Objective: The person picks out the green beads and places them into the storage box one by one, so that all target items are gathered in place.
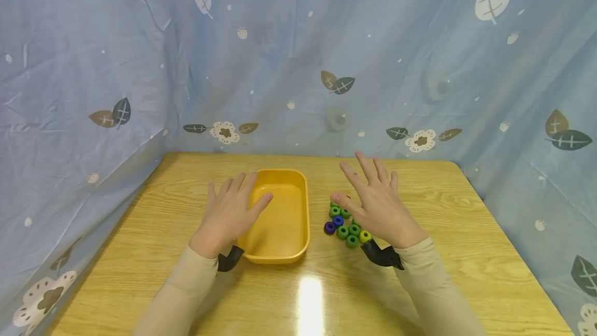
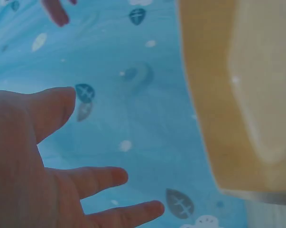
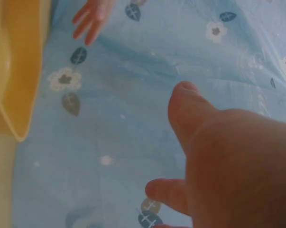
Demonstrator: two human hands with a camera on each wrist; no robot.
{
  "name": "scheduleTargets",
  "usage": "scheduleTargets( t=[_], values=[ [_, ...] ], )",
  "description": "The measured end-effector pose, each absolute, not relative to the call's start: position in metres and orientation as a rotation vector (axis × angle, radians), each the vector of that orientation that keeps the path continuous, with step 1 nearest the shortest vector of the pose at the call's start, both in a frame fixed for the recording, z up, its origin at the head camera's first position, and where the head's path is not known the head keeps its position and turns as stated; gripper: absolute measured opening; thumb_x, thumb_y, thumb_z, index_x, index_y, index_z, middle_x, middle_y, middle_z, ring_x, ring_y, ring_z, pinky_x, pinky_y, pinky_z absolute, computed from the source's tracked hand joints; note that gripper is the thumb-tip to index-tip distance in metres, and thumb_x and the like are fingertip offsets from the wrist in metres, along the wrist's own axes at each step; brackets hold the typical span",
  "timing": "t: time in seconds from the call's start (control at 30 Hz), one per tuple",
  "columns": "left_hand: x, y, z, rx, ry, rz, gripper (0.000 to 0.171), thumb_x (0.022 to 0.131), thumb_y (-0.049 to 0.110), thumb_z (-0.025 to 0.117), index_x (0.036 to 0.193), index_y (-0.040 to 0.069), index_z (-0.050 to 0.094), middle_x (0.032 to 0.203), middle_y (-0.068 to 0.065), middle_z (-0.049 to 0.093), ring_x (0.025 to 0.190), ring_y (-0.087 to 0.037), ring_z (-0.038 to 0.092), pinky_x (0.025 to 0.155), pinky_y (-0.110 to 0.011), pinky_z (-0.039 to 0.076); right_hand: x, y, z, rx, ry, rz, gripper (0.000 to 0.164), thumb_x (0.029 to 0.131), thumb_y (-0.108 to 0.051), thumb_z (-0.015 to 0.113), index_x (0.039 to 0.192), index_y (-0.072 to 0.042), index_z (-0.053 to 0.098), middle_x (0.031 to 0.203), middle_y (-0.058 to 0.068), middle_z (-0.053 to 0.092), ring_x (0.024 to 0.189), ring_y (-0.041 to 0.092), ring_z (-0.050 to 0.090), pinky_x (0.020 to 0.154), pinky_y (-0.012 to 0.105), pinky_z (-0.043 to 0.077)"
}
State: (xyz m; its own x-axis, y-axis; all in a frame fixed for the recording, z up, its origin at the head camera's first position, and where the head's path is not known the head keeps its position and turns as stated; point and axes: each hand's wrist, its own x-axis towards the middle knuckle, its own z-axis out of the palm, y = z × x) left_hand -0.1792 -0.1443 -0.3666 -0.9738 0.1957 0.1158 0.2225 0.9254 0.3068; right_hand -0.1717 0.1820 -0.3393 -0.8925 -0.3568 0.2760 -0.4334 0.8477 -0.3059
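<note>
My left hand [image 1: 227,218] hovers over the left side of a yellow plastic tray [image 1: 298,259], fingers spread and holding nothing. To the right, my right hand [image 1: 381,210] is raised above a small group of ring-shaped beads, its fingers spread wide. Several green beads [image 1: 352,246] lie there with a blue bead [image 1: 334,221], a purple bead [image 1: 326,228] and a yellow bead [image 1: 361,237]. A sliver of red shows behind the right hand, which hides part of the group. Both wrist views show empty, extended fingers, with the tray [image 2: 214,118] beside them.
A wooden table [image 1: 466,253] carries the tray and beads. Blue curtains [image 1: 289,40] with leaf and flower prints hang behind it and on both sides. A black wrist mount [image 1: 382,256] sits under the right wrist, another [image 1: 230,260] at the left. Light glares near the front.
</note>
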Motion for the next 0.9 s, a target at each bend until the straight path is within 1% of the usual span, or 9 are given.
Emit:
scheduleTargets(
  t=[0.1, 0.23, 0.33, 0.43, 0.5, 0.6, 0.7, 0.8, 0.9],
  values=[
    [-0.177, -0.149, -0.374, -0.332, -2.976, -0.507, 0.079, 0.106, 0.066, 0.037, 0.163, 0.011, 0.036, 0.159, -0.023, 0.044, 0.145, -0.049, 0.042, 0.117, -0.078, 0.013, -0.173, 0.185, -0.342, 0.645, -2.765, 0.517, 0.071, 0.105, -0.052, 0.056, 0.165, -0.019, 0.035, 0.173, 0.019, 0.016, 0.155, 0.054, 0.014, 0.114, 0.082, 0.01],
    [-0.174, -0.157, -0.382, -0.347, -2.922, -0.525, 0.075, 0.108, 0.057, 0.044, 0.159, 0.003, 0.04, 0.151, -0.025, 0.053, 0.138, -0.048, 0.051, 0.114, -0.071, 0.031, -0.172, 0.188, -0.348, 0.684, -2.705, 0.487, 0.071, 0.104, -0.049, 0.06, 0.162, -0.012, 0.04, 0.169, 0.024, 0.024, 0.15, 0.052, 0.028, 0.118, 0.073, 0.019],
    [-0.169, -0.165, -0.387, -0.339, -2.909, -0.556, 0.071, 0.108, 0.05, 0.049, 0.157, 0.0, 0.042, 0.146, -0.028, 0.056, 0.134, -0.049, 0.054, 0.11, -0.067, 0.04, -0.17, 0.19, -0.355, 0.696, -2.679, 0.482, 0.072, 0.102, -0.047, 0.065, 0.159, -0.007, 0.044, 0.162, 0.027, 0.035, 0.143, 0.048, 0.04, 0.116, 0.068, 0.029],
    [-0.162, -0.172, -0.392, -0.318, -2.914, -0.597, 0.068, 0.108, 0.046, 0.052, 0.155, -0.002, 0.044, 0.144, -0.03, 0.057, 0.131, -0.051, 0.056, 0.107, -0.067, 0.042, -0.169, 0.193, -0.364, 0.707, -2.649, 0.469, 0.071, 0.1, -0.045, 0.068, 0.155, -0.005, 0.049, 0.149, 0.026, 0.048, 0.129, 0.043, 0.052, 0.106, 0.062, 0.042],
    [-0.158, -0.175, -0.395, -0.307, -2.913, -0.62, 0.066, 0.108, 0.044, 0.053, 0.154, -0.002, 0.045, 0.137, -0.029, 0.062, 0.124, -0.049, 0.061, 0.102, -0.065, 0.046, -0.168, 0.194, -0.371, 0.723, -2.621, 0.461, 0.068, 0.099, -0.043, 0.07, 0.152, -0.005, 0.053, 0.139, 0.024, 0.055, 0.115, 0.038, 0.057, 0.096, 0.055, 0.049],
    [-0.154, -0.178, -0.403, -0.292, -2.9, -0.672, 0.065, 0.107, 0.041, 0.057, 0.154, -0.003, 0.046, 0.117, -0.021, 0.07, 0.094, -0.035, 0.069, 0.081, -0.051, 0.055, -0.166, 0.197, -0.381, 0.747, -2.591, 0.458, 0.064, 0.097, -0.041, 0.073, 0.147, -0.004, 0.059, 0.127, 0.021, 0.058, 0.1, 0.029, 0.058, 0.079, 0.042, 0.052],
    [-0.152, -0.18, -0.41, -0.272, -2.897, -0.763, 0.067, 0.107, 0.043, 0.057, 0.154, -0.003, 0.046, 0.09, -0.007, 0.067, 0.067, -0.017, 0.056, 0.06, -0.034, 0.046, -0.162, 0.199, -0.391, 0.762, -2.586, 0.462, 0.061, 0.095, -0.039, 0.076, 0.143, -0.004, 0.062, 0.12, 0.018, 0.057, 0.091, 0.024, 0.054, 0.069, 0.034, 0.049],
    [-0.149, -0.181, -0.416, -0.255, -2.909, -0.873, 0.069, 0.108, 0.046, 0.054, 0.155, -0.003, 0.044, 0.077, 0.0, 0.057, 0.058, -0.013, 0.045, 0.054, -0.028, 0.038, -0.158, 0.2, -0.4, 0.763, -2.594, 0.463, 0.056, 0.094, -0.035, 0.078, 0.138, -0.003, 0.065, 0.117, 0.017, 0.057, 0.088, 0.022, 0.056, 0.065, 0.031, 0.048],
    [-0.148, -0.182, -0.422, -0.261, -2.914, -0.926, 0.068, 0.109, 0.045, 0.051, 0.156, -0.003, 0.042, 0.073, 0.002, 0.053, 0.055, -0.012, 0.042, 0.052, -0.027, 0.036, -0.153, 0.202, -0.411, 0.762, -2.606, 0.471, 0.051, 0.092, -0.032, 0.081, 0.132, -0.003, 0.069, 0.115, 0.014, 0.058, 0.085, 0.019, 0.058, 0.065, 0.03, 0.049]
  ],
)
